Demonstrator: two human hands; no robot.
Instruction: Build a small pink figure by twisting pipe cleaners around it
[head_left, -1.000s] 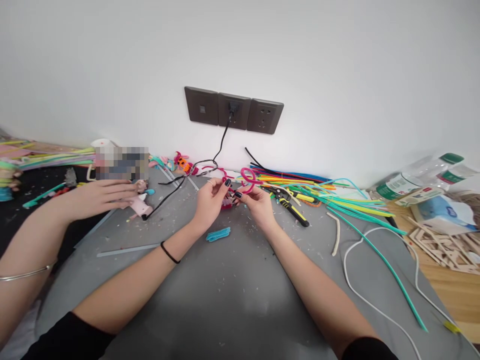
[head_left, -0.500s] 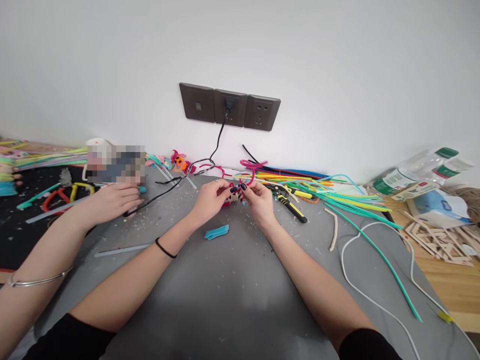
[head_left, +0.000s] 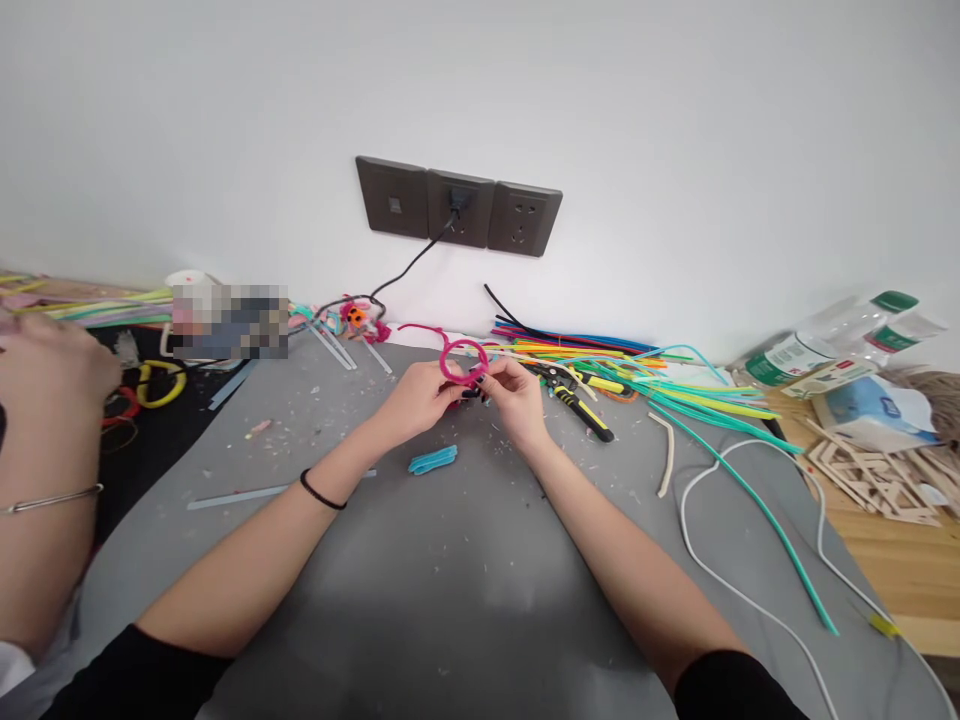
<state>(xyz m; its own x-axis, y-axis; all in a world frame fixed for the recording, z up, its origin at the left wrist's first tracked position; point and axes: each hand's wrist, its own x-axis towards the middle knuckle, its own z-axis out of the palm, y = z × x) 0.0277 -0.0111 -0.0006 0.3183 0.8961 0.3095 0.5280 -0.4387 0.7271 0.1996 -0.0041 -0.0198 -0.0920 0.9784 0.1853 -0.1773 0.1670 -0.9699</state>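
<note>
Both hands meet over the grey mat, fingertips pinched together on a magenta pipe cleaner (head_left: 463,348) bent into a ring that stands up above them. My left hand (head_left: 424,400) is closed on its lower left, partly covering the piece. My right hand (head_left: 517,400) pinches it from the other side with thumb and finger. One magenta end trails toward the wall behind the left fingers. Just below the left fingers lies a folded bundle of light blue pipe cleaner (head_left: 433,460). Yellow-and-black pliers (head_left: 583,410) lie right of my right hand.
Many coloured pipe cleaners (head_left: 705,400) spread along the wall to the right. A white cable (head_left: 697,560) loops over the mat. Plastic bottles (head_left: 795,355), a tissue pack (head_left: 877,415) and wooden sticks (head_left: 877,480) stand at far right. A co-worker's arm (head_left: 52,470) is at left.
The magenta pipe cleaner's open curl is now a round ring above my fingers. The co-worker's hand has moved away to the left, and the black cord has shifted left and back.
</note>
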